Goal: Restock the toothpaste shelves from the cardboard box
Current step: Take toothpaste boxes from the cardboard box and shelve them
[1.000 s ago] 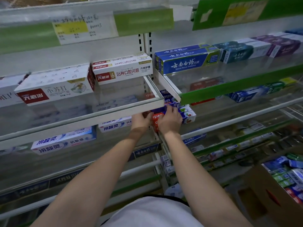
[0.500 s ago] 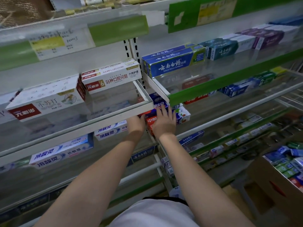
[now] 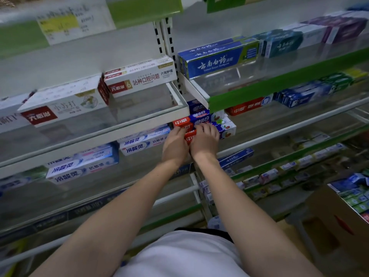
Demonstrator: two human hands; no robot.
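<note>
A shopworker's left hand (image 3: 174,145) and right hand (image 3: 205,141) meet side by side at the red-and-blue toothpaste stack (image 3: 201,122) on the middle shelf, fingers laid over the front faces of the cartons; whether either hand actually clasps a carton cannot be told. Left of the hands sit white-and-blue cartons (image 3: 143,141), close to the left wrist. Above the hands juts the upper shelf's edge (image 3: 123,126). Far right and below the hands, the cardboard box (image 3: 343,214) waits with more stock. The stack looks uneven: an off-centre push could likely skew the 2 front cartons or tip one off the lip
</note>
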